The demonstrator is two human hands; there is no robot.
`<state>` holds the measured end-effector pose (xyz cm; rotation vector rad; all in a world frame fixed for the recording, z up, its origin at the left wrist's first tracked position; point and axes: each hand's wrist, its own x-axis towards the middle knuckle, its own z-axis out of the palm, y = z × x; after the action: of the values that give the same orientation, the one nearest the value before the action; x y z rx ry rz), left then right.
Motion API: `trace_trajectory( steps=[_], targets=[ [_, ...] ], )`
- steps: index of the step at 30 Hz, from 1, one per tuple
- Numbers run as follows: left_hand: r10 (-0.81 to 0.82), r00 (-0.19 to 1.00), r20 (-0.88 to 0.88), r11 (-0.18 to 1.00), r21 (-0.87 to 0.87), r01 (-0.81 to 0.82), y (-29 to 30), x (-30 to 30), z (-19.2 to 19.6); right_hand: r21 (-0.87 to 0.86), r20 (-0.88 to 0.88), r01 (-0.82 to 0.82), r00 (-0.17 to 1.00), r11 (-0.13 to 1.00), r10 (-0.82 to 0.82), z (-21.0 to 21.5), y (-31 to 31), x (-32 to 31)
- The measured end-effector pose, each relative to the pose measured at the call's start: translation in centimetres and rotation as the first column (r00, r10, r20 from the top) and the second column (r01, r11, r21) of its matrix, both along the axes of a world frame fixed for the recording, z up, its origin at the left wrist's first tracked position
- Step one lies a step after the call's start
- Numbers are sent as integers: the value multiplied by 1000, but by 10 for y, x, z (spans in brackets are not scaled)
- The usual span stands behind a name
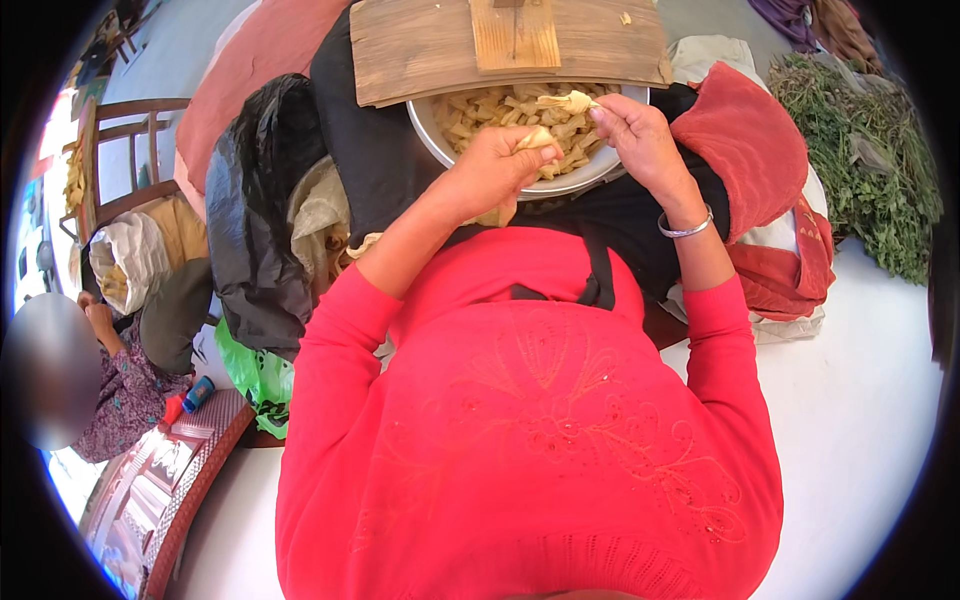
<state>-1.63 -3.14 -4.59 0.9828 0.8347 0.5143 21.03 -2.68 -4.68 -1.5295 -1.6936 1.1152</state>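
Pale-yellow knotted strip [567, 101]; silvery basin [574, 184]; brown wood-grained board [410, 50]; red sweater [480, 540], matching floral embroidery [556, 425]; silver bangle [686, 230]; coral cloth [745, 150]; black plastic bag [255, 200]; green leafy plants [865, 170]

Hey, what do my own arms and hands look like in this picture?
Your left sleeve and right sleeve are bright pinkish red, each ending partway along the forearm. Your left hand and right hand are gloveless. A shiny silver-coloured bracelet circles the right wrist; none shows on the left.

Matt wd board [412, 52], shiny mtl bangle [686, 232]
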Motion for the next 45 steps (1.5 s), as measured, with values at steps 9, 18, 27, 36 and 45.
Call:
trace_trajectory(
  steps=[9, 18, 27, 36, 45],
  targets=[
    [296, 942, -155, 820, 547, -168, 12, 2, 5, -68, 47, -112, 992, 991, 115, 17, -7, -5],
    [10, 982, -186, 956, 291, 45, 11, -3, 6, 166, 234, -269, 945, 949, 227, 34, -14, -4],
    [-76, 966, -247, 985, 134, 111, -8, 3, -9, 362, 288, -184, 954, 914, 79, 31, -21, -21],
    [-22, 1000, 16, 1000, 7, 22, -1, 34, 3, 175, -177, 241, 961, 955, -211, 29, -38, -26],
    [-101, 995, -21, 972, 210, 103, -1, 27, 12, -223, -586, 268, 731, 937, -349, 14, -40, -25]
  ],
)
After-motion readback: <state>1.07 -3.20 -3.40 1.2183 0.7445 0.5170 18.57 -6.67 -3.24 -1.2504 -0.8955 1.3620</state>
